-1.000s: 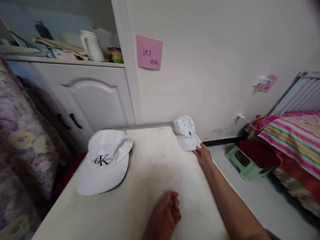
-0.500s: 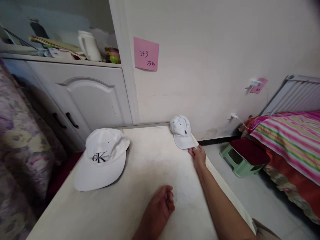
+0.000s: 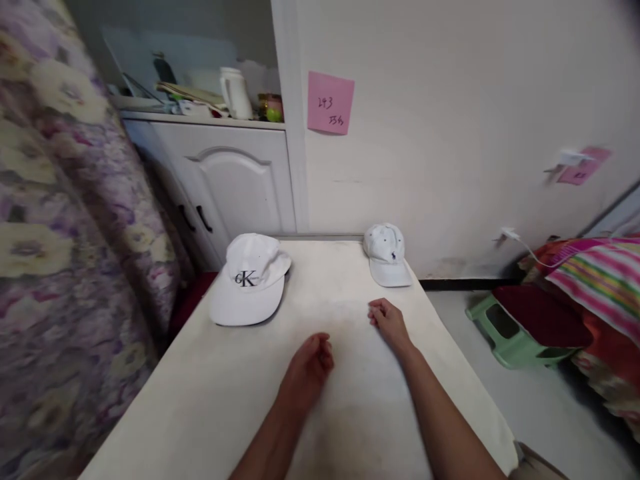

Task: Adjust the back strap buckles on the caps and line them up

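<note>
A white cap with a black CK print point(image 3: 253, 277) sits on the left of the white table point(image 3: 210, 387), its brim toward me. At the far right corner is a smaller pale cap with a little dark emblem point(image 3: 387, 257), brim also facing me. My right hand point(image 3: 390, 323) hovers just short of that smaller cap's brim, apart from it, with fingers loosely bent and nothing held. Over the middle of the table, my left hand point(image 3: 309, 367) is empty with its fingers curled in. It touches neither cap.
A white cabinet point(image 3: 235, 180) stands behind the left cap, with a white jug point(image 3: 236, 93) on its ledge. Floral curtain point(image 3: 65, 267) hangs at the left. To the right are a green stool point(image 3: 520, 333) and a striped bed cover point(image 3: 595, 267). A wall borders the table's far edge.
My right hand has let go of the smaller cap's brim and drawn back toward me. The view has swung left, so the caps appear further right. My left hand stays empty.
</note>
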A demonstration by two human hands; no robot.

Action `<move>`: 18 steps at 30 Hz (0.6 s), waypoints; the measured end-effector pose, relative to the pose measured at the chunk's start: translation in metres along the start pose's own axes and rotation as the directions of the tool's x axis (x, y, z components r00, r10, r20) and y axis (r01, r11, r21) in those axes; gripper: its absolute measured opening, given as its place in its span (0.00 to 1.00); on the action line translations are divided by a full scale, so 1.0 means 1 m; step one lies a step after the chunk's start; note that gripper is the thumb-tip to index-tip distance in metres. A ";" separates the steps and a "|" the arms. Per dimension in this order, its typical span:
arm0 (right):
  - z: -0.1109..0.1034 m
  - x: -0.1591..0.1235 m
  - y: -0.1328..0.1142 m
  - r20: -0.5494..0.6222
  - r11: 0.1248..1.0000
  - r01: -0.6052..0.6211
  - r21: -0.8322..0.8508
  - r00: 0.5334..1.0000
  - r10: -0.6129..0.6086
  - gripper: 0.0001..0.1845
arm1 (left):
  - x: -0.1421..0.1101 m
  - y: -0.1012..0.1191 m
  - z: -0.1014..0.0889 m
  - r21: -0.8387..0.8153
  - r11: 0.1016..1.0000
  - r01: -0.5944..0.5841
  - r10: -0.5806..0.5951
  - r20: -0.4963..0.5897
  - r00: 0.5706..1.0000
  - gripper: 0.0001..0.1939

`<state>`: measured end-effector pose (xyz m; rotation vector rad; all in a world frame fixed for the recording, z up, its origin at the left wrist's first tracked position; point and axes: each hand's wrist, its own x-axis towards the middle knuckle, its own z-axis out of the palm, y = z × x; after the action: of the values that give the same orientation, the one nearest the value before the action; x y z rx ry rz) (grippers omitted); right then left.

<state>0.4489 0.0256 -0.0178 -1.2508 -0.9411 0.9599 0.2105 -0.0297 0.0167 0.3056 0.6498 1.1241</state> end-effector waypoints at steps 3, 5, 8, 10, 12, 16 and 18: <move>-0.004 0.002 0.000 0.035 1.000 -0.025 0.006 0.999 0.025 0.09 | -0.002 0.037 -0.023 -0.023 0.976 -0.219 0.215 -0.108 0.971 0.04; -0.005 0.003 0.001 0.048 0.999 -0.045 0.031 0.998 0.044 0.09 | -0.003 0.059 -0.038 -0.031 0.937 -0.349 0.339 -0.174 0.925 0.05; -0.004 0.004 0.004 0.049 0.992 -0.079 0.097 0.996 0.074 0.09 | -0.003 0.077 -0.051 -0.019 0.897 -0.442 0.426 -0.228 0.875 0.07; -0.005 0.007 0.005 0.023 0.982 -0.101 0.162 0.995 0.098 0.10 | -0.001 0.078 -0.053 -0.003 0.894 -0.448 0.434 -0.237 0.869 0.08; -0.010 0.012 0.006 -0.041 0.962 -0.112 0.249 0.991 0.126 0.12 | 0.002 0.075 -0.053 0.016 0.902 -0.431 0.423 -0.228 0.877 0.08; -0.026 0.029 0.005 -0.190 0.890 -0.095 0.447 0.962 0.198 0.09 | 0.007 0.068 -0.050 0.051 0.918 -0.392 0.394 -0.193 0.898 0.08; -0.032 0.038 0.005 -0.216 0.847 -0.094 0.523 0.947 0.238 0.08 | 0.008 0.068 -0.049 0.077 0.921 -0.382 0.390 -0.186 0.902 0.08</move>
<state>0.4913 0.0518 -0.0232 -0.9837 -0.3243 1.0542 0.1320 0.0015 0.0124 0.3689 0.8102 1.5392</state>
